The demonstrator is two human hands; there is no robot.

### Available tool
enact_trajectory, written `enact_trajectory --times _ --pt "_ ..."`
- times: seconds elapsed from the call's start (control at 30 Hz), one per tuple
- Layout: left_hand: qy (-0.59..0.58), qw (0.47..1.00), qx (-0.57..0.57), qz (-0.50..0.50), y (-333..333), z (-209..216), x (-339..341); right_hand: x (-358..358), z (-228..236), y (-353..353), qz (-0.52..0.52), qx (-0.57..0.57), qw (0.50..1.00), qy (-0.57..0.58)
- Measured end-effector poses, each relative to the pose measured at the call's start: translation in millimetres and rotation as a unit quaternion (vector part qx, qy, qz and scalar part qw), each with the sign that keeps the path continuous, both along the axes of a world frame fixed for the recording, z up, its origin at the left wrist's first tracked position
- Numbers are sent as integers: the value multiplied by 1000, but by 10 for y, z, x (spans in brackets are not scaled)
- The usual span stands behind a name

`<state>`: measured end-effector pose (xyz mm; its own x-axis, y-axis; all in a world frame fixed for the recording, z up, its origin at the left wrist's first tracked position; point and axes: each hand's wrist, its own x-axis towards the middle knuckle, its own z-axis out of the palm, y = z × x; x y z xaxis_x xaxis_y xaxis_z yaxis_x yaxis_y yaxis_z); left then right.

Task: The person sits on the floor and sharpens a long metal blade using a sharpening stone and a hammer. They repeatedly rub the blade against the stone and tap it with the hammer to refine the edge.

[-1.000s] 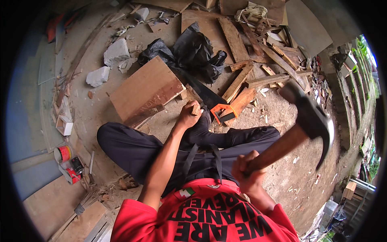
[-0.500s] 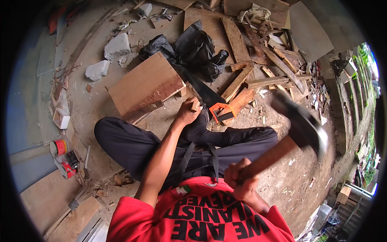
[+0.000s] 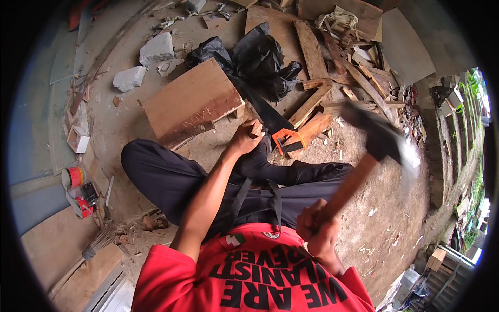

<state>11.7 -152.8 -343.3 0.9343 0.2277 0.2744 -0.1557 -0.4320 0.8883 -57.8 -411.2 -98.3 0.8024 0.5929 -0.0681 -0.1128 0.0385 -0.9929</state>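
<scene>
My right hand (image 3: 318, 226) is closed round the wooden handle of a claw hammer (image 3: 353, 182), raised on the right with its dark metal head blurred. Out in front, my left hand (image 3: 244, 138) grips a small piece of wood (image 3: 255, 128), its end showing above the fingers, close to my shoe. Just right of that hand lies a handsaw with an orange handle (image 3: 288, 141); its dark blade (image 3: 260, 110) reaches toward a black plastic bag (image 3: 258, 60). A wooden board box (image 3: 189, 101) stands on the ground to the left of the saw.
Scrap planks (image 3: 312, 104) pile up at the far right. Pale broken blocks (image 3: 157, 49) lie far left. Tins (image 3: 74, 177) and a stick broom (image 3: 99, 242) are along the left side. My crossed legs (image 3: 166, 174) frame the work spot.
The hammer has tilted up more steeply, its head still blurred with motion. My left hand keeps its hold on the wood. The whole view has shifted slightly.
</scene>
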Motion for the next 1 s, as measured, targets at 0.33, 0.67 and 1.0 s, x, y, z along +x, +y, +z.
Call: enact_trajectory --times 0.33,0.67,1.0 --pt "31 998 -49 36 58 -75 72 -21 -792 -186 6 -270 935 231" --pt "60 936 -331 -101 207 871 154 504 -716 84 -53 -177 979 88" --pt "61 893 -399 -201 231 1075 -54 682 -507 651 -94 -67 987 115"
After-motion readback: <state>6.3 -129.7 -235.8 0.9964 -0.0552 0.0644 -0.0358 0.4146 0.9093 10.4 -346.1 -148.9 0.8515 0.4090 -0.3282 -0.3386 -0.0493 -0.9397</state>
